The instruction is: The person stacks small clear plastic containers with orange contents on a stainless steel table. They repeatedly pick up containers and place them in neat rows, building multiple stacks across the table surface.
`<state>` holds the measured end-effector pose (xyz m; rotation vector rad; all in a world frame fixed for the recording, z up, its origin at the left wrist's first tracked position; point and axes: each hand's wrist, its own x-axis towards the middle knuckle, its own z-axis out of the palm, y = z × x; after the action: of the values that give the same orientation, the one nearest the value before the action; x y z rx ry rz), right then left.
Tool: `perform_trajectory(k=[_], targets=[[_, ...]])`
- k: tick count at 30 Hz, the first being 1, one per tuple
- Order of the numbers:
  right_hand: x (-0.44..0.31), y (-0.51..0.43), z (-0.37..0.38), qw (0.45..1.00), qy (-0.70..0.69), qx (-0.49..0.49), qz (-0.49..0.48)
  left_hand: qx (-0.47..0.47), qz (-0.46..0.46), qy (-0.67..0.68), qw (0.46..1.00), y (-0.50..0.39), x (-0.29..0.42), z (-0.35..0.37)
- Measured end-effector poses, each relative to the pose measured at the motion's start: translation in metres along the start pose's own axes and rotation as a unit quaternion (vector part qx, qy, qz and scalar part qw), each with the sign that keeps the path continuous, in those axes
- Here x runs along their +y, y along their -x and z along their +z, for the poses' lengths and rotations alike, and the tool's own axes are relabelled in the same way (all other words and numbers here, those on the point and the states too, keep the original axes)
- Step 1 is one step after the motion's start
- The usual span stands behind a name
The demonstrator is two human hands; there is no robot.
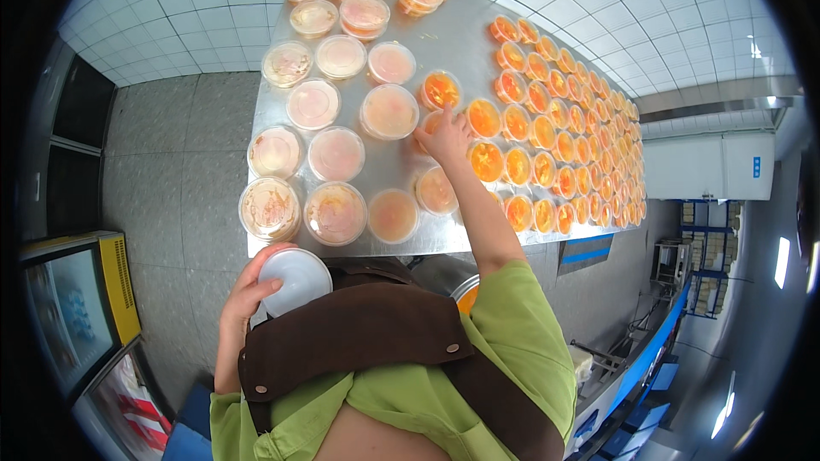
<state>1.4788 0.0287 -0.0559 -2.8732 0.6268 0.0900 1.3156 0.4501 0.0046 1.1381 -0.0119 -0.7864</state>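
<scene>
My left hand [251,287] grips a round, whitish translucent plastic lid or stack of lids [296,282] near the table's front left edge. Over the table, my right hand [450,136] reaches with spread fingers onto a round tub [432,121] that it partly hides. Just beyond the fingertips stands an open-topped tub of orange food [441,89]. To the left is a pale lidded tub [389,111]; to the right, an orange-filled tub [483,118]. Whether the right fingers press or grip the covered tub, I cannot tell.
The steel table [442,38] bears rows of orange-filled tubs [542,132] on the right and lidded tubs [336,153], some stacked, on the left. A metal container with orange contents [467,298] stands below the front edge. A yellow-framed glass-door fridge [118,288] is at the left.
</scene>
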Motion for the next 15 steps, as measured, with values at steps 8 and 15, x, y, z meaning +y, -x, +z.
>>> perform_trajectory(k=[8,15], targets=[[0.002,0.003,0.0025,0.997,0.043,-0.022,-0.053,0.017,0.007,0.001,1.0,0.0009,-0.0063,0.0014],[0.0011,0.0029,-0.0023,0.994,0.056,-0.061,-0.068,0.007,0.0,0.022,1.0,-0.004,-0.007,0.0075]])
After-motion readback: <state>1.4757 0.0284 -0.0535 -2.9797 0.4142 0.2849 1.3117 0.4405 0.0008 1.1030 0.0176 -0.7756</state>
